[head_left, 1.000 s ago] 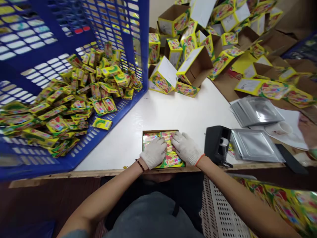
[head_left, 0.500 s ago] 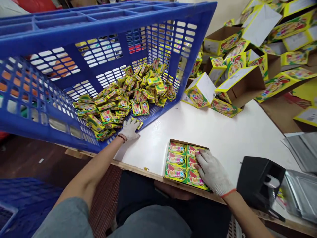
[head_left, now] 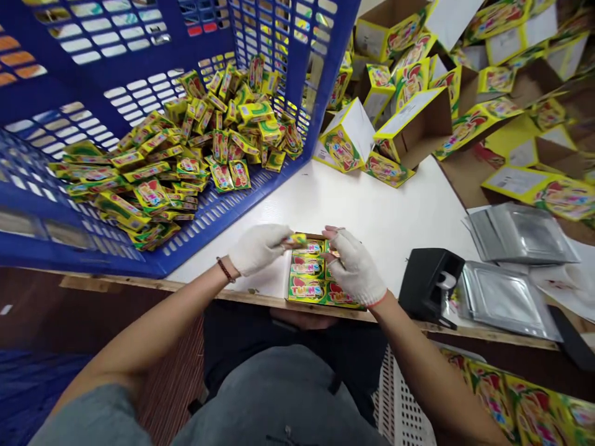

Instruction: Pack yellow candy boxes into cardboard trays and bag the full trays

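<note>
My gloved left hand (head_left: pixel 259 249) pinches a small yellow-green candy pack (head_left: pixel 296 239) at the upper left corner of an open display box (head_left: pixel 287 282). Inside the box, "TWINS" packs (head_left: pixel 307 289) lie in two columns with their printed faces up. Over the box's right column hovers my gloved right hand (head_left: pixel 356 266), its fingers apart and bent, covering part of the packs; I see nothing in it. To the left, a tilted blue crate (head_left: pixel 260 179) holds a heap of loose matching packs (head_left: pixel 186 164).
Open printed cartons (head_left: pixel 418 127) pile up at the back right. A black tape dispenser (head_left: pixel 425 282) stands right of the box, beside stacked clear plastic trays (head_left: pixel 506 297). The white table's (head_left: pixel 372 204) wooden front edge runs close to my body.
My left hand has moved from the crate's lip to the box, carrying a candy pack. My right hand has lifted and shifted toward the box's far edge. The view has turned rightward.
</note>
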Demonstrator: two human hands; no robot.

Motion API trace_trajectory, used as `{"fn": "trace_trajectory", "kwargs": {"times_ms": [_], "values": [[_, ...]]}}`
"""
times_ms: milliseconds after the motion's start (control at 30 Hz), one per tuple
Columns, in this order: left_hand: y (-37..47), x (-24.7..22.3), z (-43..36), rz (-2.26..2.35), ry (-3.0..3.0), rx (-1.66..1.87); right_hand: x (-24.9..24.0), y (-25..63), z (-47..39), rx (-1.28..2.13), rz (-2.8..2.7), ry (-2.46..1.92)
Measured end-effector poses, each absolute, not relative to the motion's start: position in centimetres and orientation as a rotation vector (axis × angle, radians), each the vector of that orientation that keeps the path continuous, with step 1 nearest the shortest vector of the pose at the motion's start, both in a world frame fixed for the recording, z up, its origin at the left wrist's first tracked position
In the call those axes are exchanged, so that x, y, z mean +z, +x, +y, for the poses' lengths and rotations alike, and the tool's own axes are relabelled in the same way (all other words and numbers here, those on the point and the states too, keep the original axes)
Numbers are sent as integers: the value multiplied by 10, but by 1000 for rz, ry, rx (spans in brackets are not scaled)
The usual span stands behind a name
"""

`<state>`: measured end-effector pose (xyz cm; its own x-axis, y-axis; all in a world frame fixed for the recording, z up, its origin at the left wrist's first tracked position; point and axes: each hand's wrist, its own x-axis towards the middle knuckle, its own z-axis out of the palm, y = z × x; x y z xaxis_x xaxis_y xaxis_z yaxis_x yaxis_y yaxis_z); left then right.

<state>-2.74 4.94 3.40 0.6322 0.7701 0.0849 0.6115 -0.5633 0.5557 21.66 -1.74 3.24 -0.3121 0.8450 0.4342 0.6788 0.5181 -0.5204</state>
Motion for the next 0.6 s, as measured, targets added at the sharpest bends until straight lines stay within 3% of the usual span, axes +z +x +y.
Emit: {"fn": "trace_trajectory", "kwargs": {"times_ms": [167,367,600], "values": [[17,30,28,1053,2393,455,30,214,-16,577,-2053,-1386],[0,-3,23,964,2582,476,-1,224,-14,935,-1971,-1666],[-23,-9,30,1050,2523,530,-23,202,-22,538,-2365,-1723]]}}
